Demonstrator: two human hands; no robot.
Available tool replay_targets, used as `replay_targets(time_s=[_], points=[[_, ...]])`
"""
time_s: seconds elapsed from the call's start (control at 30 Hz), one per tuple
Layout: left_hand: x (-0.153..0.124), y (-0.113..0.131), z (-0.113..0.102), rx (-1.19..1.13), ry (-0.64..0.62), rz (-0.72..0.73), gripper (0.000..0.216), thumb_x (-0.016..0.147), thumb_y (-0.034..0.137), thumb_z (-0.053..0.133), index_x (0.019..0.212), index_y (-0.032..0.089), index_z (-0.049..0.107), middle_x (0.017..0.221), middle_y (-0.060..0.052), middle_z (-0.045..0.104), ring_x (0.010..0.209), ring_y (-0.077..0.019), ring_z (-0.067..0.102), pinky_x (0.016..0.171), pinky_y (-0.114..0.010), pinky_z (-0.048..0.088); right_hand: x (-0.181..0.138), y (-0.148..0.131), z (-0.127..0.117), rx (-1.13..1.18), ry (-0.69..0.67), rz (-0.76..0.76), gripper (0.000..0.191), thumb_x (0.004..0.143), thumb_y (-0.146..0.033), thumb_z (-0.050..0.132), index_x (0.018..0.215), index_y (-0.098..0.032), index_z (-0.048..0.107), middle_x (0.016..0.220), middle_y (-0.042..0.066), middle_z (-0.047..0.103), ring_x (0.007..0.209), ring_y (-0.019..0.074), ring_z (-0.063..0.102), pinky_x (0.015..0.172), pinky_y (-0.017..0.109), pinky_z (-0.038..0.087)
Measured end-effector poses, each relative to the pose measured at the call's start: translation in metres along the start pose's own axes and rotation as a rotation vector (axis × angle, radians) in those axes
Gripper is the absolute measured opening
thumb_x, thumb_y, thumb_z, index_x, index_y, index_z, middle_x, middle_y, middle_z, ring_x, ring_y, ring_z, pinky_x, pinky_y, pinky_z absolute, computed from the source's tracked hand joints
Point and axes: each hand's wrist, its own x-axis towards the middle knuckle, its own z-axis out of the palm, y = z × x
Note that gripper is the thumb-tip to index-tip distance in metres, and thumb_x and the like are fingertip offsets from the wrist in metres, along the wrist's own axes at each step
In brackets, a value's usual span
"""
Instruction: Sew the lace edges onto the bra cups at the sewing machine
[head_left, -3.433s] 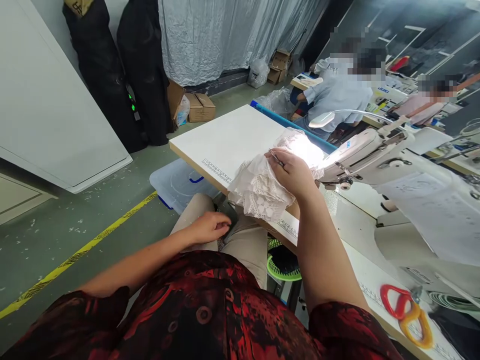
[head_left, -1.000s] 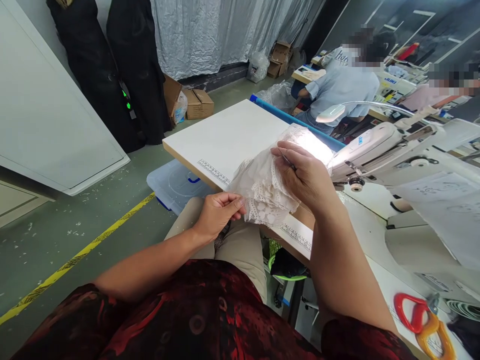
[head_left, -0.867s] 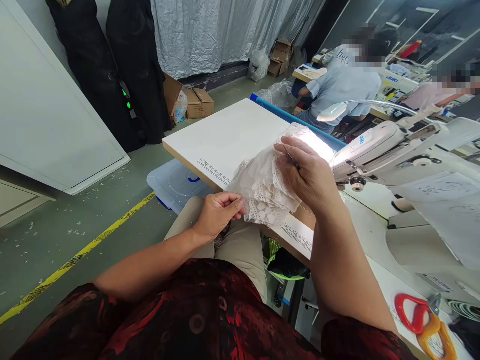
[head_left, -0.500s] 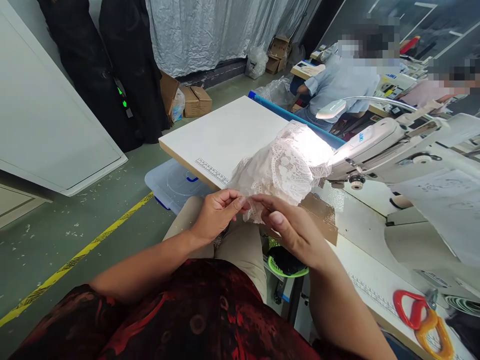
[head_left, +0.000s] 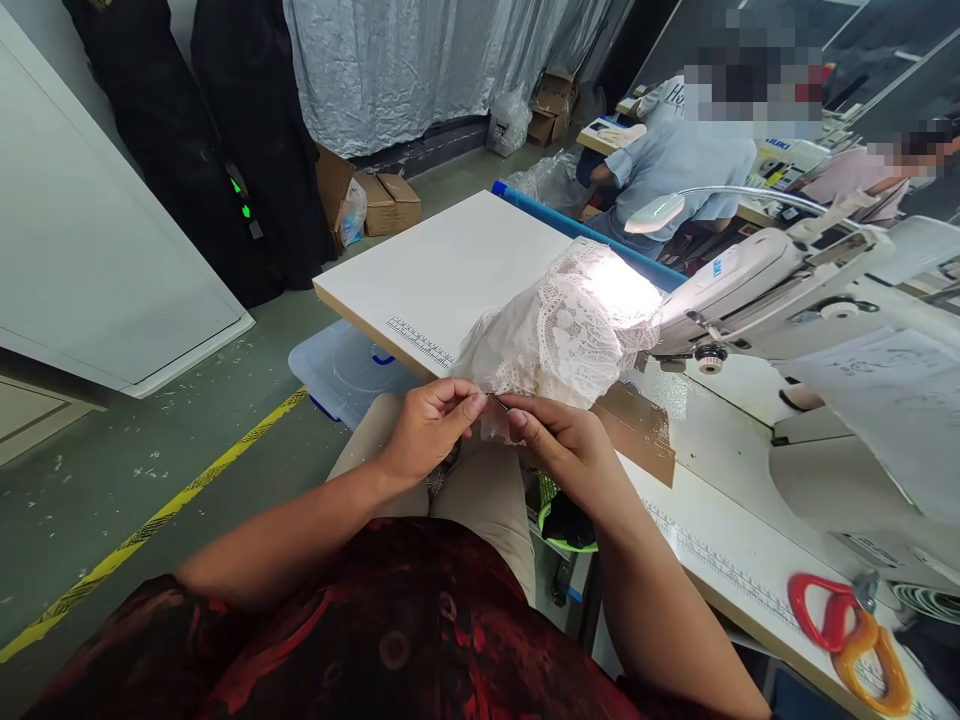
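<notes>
Thumb and forefinger of my left hand are pinched together; what sits between them is too small to make out. My right hand pinches a thin dark needle, whose tip points at the left fingertips. The two hands nearly meet over my lap. Just behind them, a white lace garment lies bunched on the table, its far right side under the bright lamp and beside the sewing machine.
Orange-and-red-handled scissors lie at the right on the table. A brown cardboard piece is by the machine bed. Below hangs a green basket with dark cloth. A lidded plastic box stands on the floor. A co-worker sits beyond.
My right hand has moved in slightly and closed from loosely held fingers to a pinch, with the thin needle now showing. My left hand stays nearly in place.
</notes>
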Motion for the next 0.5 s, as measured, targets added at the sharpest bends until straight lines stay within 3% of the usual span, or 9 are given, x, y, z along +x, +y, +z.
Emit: replay_targets(time_s=[0.23,0.5], points=[[-0.0010,0.0002,0.0001,0.096,-0.001,0.036,0.023,0.086,0.039,0.062,0.082,0.016,0.065,0.075,-0.001,0.058,0.063,-0.0103,0.051,0.058,-0.021,0.045,-0.0003,0.0000,0.0005,-0.044,0.024,0.000,0.034,0.091,-0.042,0.054,0.116,-0.023,0.068,0.096,0.004,0.074,0.085,0.0220,0.067,0.076,0.035,0.051],[-0.0002,0.0006,0.0018,0.134,-0.001,0.089,0.022,0.086,0.037,0.061,0.082,0.016,0.065,0.076,-0.001,0.060,0.065,-0.0111,0.051,0.062,-0.022,0.046,0.0033,-0.0031,0.0006,-0.103,0.053,-0.020,0.029,0.092,-0.039,0.052,0.110,-0.023,0.070,0.085,0.002,0.073,0.075,0.0192,0.066,0.067,0.032,0.048]])
